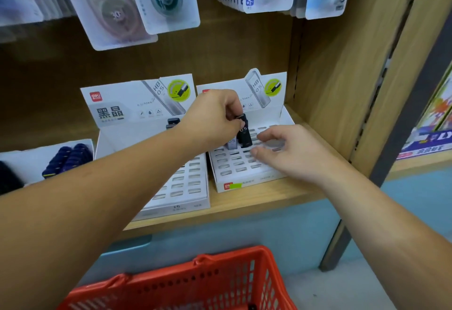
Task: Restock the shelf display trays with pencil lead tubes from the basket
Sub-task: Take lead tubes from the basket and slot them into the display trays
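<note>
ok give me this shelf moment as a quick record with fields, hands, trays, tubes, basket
left hand: pinches a black lead tube above the right tray
right hand: fingers spread over the right tray's slots, holding nothing
right tray: most visible slots empty
left tray: visible slots empty, a dark tube at the back
basket: red, below the shelf, contents barely in view

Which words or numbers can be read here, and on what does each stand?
"deli": header of the left white cardboard display tray
"黑晶": same header
"HB 05": that header and the right white cardboard display tray
"05": black plastic pencil lead tube in the left hand
Small print and hanging packs: too blurred.
</note>
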